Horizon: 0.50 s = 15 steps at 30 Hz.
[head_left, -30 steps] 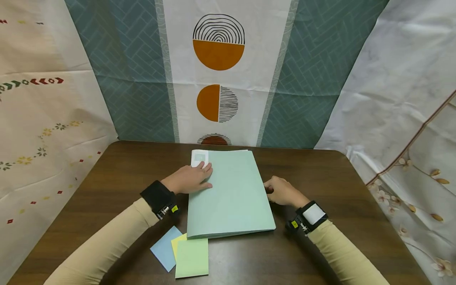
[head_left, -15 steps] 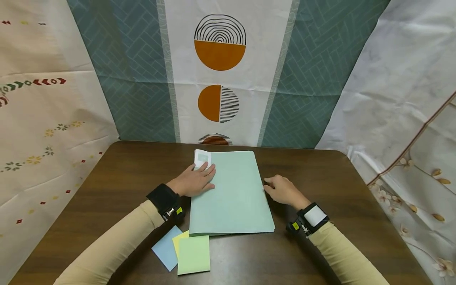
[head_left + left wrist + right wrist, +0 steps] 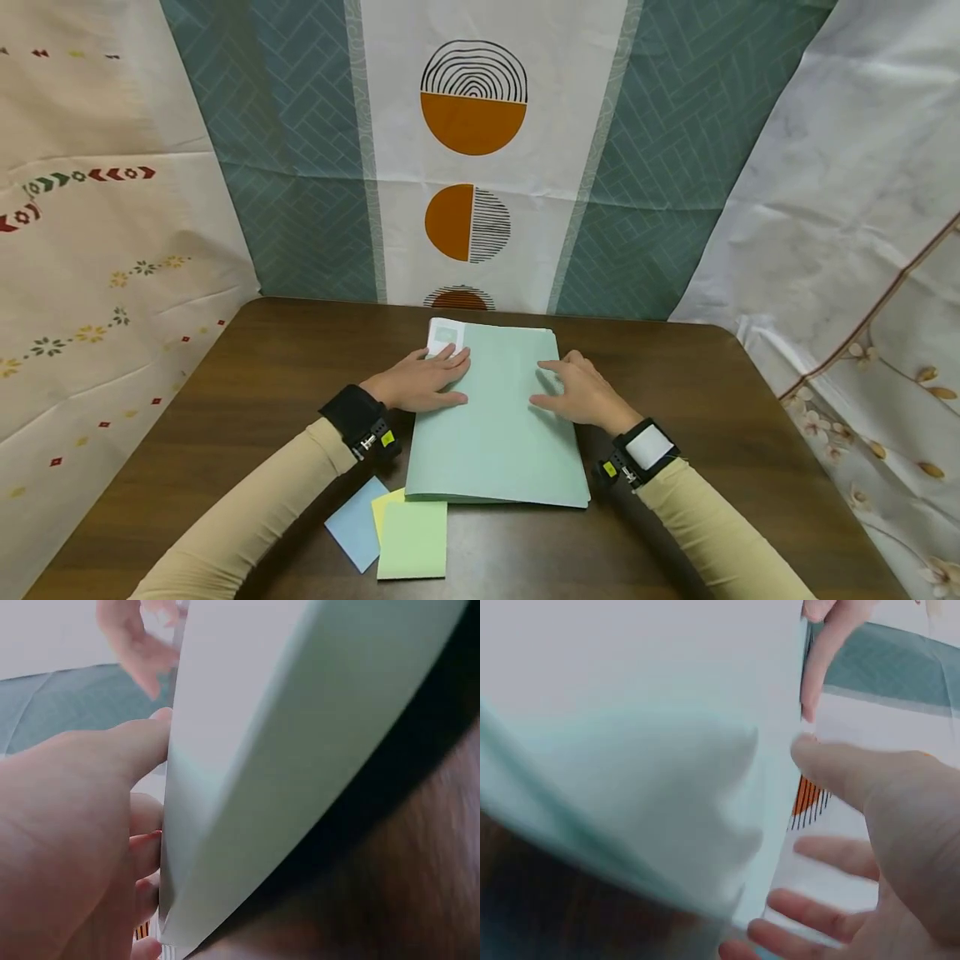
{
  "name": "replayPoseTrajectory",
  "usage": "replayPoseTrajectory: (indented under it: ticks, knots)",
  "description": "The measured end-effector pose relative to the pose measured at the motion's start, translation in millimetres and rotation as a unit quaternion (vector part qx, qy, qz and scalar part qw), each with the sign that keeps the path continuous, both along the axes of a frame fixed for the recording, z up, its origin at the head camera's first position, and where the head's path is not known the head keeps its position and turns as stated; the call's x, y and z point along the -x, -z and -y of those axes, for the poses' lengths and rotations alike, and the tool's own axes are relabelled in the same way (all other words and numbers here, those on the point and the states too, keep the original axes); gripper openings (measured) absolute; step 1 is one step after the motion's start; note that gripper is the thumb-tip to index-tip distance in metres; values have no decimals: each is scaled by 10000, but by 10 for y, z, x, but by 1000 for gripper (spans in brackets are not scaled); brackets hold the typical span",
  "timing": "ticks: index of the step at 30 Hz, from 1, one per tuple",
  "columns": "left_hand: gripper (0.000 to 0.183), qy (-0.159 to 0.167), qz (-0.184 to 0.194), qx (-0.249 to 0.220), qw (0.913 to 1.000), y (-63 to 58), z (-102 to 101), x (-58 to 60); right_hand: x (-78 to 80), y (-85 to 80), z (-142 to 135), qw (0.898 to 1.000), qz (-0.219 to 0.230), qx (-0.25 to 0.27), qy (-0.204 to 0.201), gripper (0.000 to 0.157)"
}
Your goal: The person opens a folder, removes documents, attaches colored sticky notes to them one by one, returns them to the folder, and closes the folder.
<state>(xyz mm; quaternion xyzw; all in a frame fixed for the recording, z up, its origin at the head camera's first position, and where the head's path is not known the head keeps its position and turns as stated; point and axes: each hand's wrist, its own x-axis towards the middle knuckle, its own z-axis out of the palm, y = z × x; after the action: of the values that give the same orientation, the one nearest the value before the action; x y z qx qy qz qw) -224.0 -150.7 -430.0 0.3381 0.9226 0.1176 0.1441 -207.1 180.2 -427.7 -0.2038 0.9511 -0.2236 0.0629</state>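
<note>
A mint-green paper folder (image 3: 495, 454) lies on the table, with a white label (image 3: 444, 332) at its far left corner. My left hand (image 3: 420, 383) rests on its left side, fingers straight and reaching the label. In the left wrist view the fingers of that hand (image 3: 75, 825) lie along the cover (image 3: 300, 750). My right hand (image 3: 587, 393) is over the folder's right side, thumb and fingers spread apart. From the right wrist, that hand (image 3: 900, 825) shows its fingers extended and holding nothing, with a shadow on the cover (image 3: 630, 712).
At the folder's near left corner lie a blue sheet (image 3: 354, 525), a yellow one (image 3: 381, 505) and a green sticky pad (image 3: 412, 542), overlapping one another. The brown table (image 3: 300, 350) ends at the back against a patterned cloth (image 3: 480, 167).
My right hand has left the folder's right edge, where its fingers were curled, and moved left over the cover, spreading. My left hand stays on the folder. The view has shifted slightly.
</note>
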Motion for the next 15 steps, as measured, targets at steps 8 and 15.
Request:
replayPoseTrajectory:
  ticks: [8,15]
  knots:
    - [81,-1,-331,166,9993,27,-146,-74,-46,-24,259,9961,153,-782,-381,78]
    - [83,65,-638,150,9978,122,-145,-80,-32,6,289,9932,123,-1092,-373,76]
